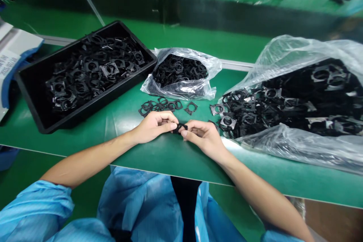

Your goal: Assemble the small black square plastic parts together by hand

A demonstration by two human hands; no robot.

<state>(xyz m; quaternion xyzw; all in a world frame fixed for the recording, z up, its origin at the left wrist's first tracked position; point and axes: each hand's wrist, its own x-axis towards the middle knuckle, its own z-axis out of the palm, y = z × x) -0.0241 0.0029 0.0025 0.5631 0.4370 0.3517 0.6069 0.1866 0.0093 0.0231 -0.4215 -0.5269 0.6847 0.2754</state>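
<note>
A: Where is the black part (180, 128)?

B: Between the two hands, above the near side of the green table (170, 159). It sits at the right of the left hand (157, 125), by its thumb and fingertips, and at the left of the right hand (204, 136).

A: Are both gripping it?

B: Yes, each pinches one end between thumb and fingers (the fingers hide much of its shape, so I cannot tell its full outline).

A: What lies around them?

B: Just to the far side of the left hand, a loose cluster of black rings (159, 105). A single square-ended frame (191, 108) lies right of those, on the far side of the right hand, touching neither.

A: And farther out?

B: A small clear bag (212, 69) of black rings beyond the cluster, a black tray (93, 104) full of similar frames to the left, and a large clear bag (269, 62) to the right, its pieces spilling toward the right hand.
</note>
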